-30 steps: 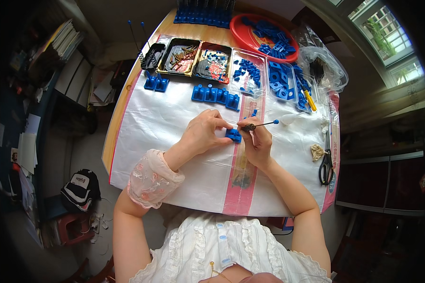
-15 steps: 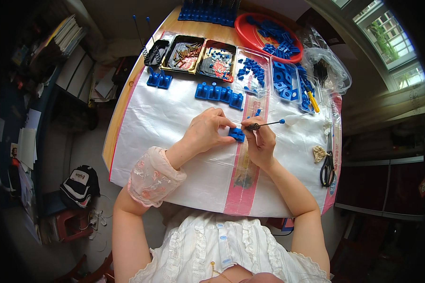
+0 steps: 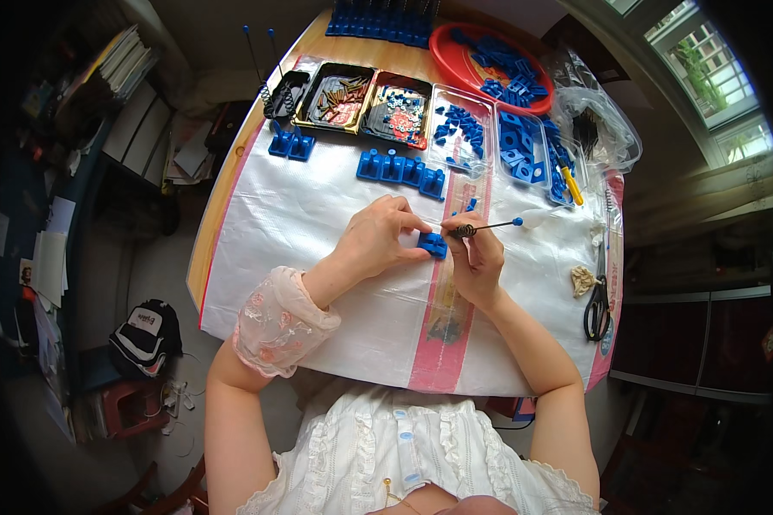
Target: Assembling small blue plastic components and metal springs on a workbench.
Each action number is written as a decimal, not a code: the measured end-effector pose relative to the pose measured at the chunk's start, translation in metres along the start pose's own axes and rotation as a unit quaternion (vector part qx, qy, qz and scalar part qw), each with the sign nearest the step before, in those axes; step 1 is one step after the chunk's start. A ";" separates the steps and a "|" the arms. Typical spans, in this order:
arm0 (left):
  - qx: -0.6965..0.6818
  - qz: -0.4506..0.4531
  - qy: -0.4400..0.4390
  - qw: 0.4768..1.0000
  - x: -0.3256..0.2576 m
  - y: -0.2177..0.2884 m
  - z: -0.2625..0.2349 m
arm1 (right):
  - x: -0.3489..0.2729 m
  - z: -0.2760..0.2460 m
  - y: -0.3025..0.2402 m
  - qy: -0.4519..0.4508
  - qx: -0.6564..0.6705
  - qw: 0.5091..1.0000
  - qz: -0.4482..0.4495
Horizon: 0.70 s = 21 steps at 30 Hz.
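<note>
Between thumb and fingers, my left hand [image 3: 376, 233] grips a small blue plastic block [image 3: 433, 245] on the white sheet. Close beside it, my right hand [image 3: 477, 259] is closed on a thin dark rod with a coiled spring [image 3: 464, 231] at its inner end and a blue ball tip [image 3: 517, 221] pointing right. The spring end sits near the block's upper right; whether they touch is hidden by my fingers. A few small blue pieces [image 3: 468, 206] lie just beyond my right hand.
Farther back stand joined blue blocks [image 3: 400, 174], a tray of brass-coloured screws [image 3: 321, 118], a tray of small nuts [image 3: 385, 136], clear boxes of blue parts [image 3: 439, 160] and a red basin [image 3: 442, 67]. A yellow-handled screwdriver [image 3: 571, 185] and black scissors [image 3: 597, 319] lie right.
Both hands stay almost in place with the same things held. The whole view has shifted very slightly.
</note>
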<state>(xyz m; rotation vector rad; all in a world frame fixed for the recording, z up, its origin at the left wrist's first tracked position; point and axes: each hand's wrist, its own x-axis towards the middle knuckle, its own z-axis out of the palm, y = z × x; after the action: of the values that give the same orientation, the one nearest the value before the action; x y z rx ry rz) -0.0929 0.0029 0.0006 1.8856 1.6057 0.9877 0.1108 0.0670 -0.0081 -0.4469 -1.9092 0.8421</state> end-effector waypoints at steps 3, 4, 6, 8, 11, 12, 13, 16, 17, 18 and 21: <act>0.000 -0.002 -0.004 1.000 0.001 0.001 -0.001 | 0.000 -0.001 -0.001 -0.004 -0.016 1.000 0.000; -0.001 -0.003 -0.005 1.000 0.001 0.001 -0.002 | 0.000 -0.002 0.000 -0.003 -0.018 1.000 -0.004; -0.001 -0.003 -0.006 1.000 0.001 0.002 -0.001 | -0.001 -0.002 0.001 -0.002 -0.022 1.000 -0.010; 0.001 -0.003 -0.005 1.000 0.001 0.001 -0.001 | -0.001 -0.001 0.002 0.001 -0.010 1.000 -0.006; -0.003 -0.001 -0.003 1.000 0.000 0.002 -0.002 | 0.000 -0.001 0.001 0.001 -0.009 1.000 -0.003; -0.003 0.000 -0.001 1.000 0.000 0.001 -0.002 | 0.000 -0.001 0.000 0.001 -0.012 1.000 -0.003; -0.004 0.002 0.000 1.000 0.000 0.000 -0.001 | 0.001 -0.001 -0.001 -0.001 -0.011 1.000 -0.004; -0.002 0.007 0.001 1.000 0.001 -0.002 0.000 | 0.002 -0.001 -0.002 -0.003 -0.006 1.000 -0.004; 0.000 0.008 0.001 1.000 0.001 -0.002 0.000 | 0.002 -0.001 -0.002 -0.003 -0.004 1.000 -0.001; -0.001 0.007 0.000 1.000 0.001 -0.001 0.000 | 0.002 -0.001 -0.003 -0.003 -0.001 1.000 0.001; -0.001 0.006 -0.001 1.000 0.002 0.000 -0.001 | 0.005 -0.001 -0.005 -0.008 0.006 1.000 -0.006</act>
<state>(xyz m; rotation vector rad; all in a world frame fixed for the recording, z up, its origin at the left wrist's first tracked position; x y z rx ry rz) -0.0935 0.0045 0.0014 1.8958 1.5935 0.9905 0.1099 0.0665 -0.0010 -0.4228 -1.9191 0.8509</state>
